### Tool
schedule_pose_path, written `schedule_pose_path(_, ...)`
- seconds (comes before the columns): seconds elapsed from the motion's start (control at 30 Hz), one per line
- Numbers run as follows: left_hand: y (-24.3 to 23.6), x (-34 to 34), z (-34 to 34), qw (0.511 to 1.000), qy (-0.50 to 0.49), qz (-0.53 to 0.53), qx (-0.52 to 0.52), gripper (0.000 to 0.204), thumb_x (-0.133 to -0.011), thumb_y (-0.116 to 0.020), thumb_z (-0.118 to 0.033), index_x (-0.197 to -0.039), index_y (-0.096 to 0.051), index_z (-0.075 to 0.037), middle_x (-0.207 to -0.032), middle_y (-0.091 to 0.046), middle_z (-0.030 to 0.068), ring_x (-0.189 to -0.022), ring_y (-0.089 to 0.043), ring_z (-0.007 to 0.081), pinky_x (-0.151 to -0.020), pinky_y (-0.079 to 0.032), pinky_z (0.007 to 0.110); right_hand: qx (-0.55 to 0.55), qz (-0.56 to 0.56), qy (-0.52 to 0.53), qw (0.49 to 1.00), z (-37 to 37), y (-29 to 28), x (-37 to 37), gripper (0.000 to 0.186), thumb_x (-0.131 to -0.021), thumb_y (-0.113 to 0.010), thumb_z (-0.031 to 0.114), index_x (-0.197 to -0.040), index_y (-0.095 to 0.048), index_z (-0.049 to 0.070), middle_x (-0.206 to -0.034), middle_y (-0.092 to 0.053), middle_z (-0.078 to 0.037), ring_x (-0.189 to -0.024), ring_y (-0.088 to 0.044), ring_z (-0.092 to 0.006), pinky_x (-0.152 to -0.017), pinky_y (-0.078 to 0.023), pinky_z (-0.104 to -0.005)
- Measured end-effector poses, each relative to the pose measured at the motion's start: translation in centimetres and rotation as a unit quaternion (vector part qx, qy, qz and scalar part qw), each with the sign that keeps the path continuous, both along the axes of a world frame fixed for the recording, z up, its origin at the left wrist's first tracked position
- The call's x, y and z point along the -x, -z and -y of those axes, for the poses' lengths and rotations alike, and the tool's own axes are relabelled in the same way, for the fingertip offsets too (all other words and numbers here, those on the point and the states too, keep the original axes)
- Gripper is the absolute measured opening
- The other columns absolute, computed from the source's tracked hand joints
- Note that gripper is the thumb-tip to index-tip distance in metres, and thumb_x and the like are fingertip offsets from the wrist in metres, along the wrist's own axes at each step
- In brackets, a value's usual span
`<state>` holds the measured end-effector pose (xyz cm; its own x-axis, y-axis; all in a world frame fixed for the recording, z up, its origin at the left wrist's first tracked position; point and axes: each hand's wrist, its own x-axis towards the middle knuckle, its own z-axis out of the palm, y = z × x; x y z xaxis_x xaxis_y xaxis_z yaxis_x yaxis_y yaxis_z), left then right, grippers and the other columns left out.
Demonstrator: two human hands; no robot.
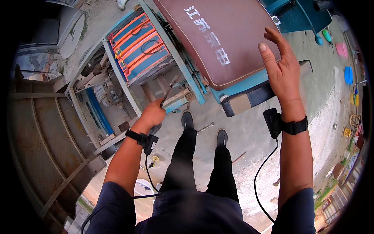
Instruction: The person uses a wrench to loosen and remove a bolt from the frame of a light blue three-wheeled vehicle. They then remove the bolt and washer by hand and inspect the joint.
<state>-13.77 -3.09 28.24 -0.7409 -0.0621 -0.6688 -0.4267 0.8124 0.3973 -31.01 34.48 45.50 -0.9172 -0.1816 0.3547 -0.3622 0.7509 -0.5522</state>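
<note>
My left hand (pixel 153 116) is closed around a slim, dark, rod-like tool (pixel 168 90) whose far end points up and away, beside the open frame of a teal vehicle. A dark lump shows under that hand; I cannot make out whether it belongs to the tool. My right hand (pixel 283 72) is raised with thumb and fingers apart, holding nothing. It overlaps the right edge of a brown padded seat (pixel 233 35); contact is unclear. Left of the seat, orange-and-blue batteries (pixel 142 46) with cables sit inside the teal metal frame (pixel 175 50).
A wrench-like tool (pixel 206 127) lies on the concrete near my shoes (pixel 222 137). A rusty cargo bed (pixel 46 128) stands at left. A white basin (pixel 144 187) is by my left leg. Cables hang from both wrist devices. Colourful items line the far right.
</note>
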Motion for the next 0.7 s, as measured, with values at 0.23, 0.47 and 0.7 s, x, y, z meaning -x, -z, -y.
schedule_pose_path(0.23,3.7,4.9,-3.0,0.997,0.043,0.052,0.034,0.059,-0.088,-0.056,-0.011,-0.146,-0.058,-0.002,-0.127,-0.069,0.0302,-0.117,-0.066,0.0469,-0.100,-0.052,0.052,0.012,0.034,0.051,0.998,0.1,0.3,-0.3,0.048,-0.099,-0.072,0.034,-0.142,-0.064,0.014,-0.130,-0.073,-0.011,-0.123,-0.068,-0.0286,-0.107,-0.051,-0.0389)
schedule_pose_path(0.47,5.7,4.2,-2.8,0.996,0.065,0.056,0.032,0.061,-0.088,-0.056,-0.009,-0.149,-0.057,-0.006,-0.123,-0.071,0.0287,-0.113,-0.068,0.0461,-0.097,-0.055,0.053,0.024,0.022,0.028,0.999,-0.5,0.2,-0.3,0.043,-0.101,-0.069,0.026,-0.141,-0.064,0.010,-0.128,-0.073,-0.013,-0.122,-0.068,-0.0262,-0.109,-0.048,-0.0374)
schedule_pose_path(0.7,4.9,3.8,-3.7,0.991,0.067,0.071,0.090,0.060,-0.089,-0.056,-0.009,-0.149,-0.057,-0.007,-0.125,-0.071,0.0278,-0.115,-0.069,0.0437,-0.097,-0.056,0.052,0.034,0.042,0.018,0.998,-0.4,0.2,-0.3,0.042,-0.103,-0.067,0.026,-0.142,-0.064,0.009,-0.128,-0.073,-0.013,-0.123,-0.067,-0.0243,-0.109,-0.047,-0.0375)
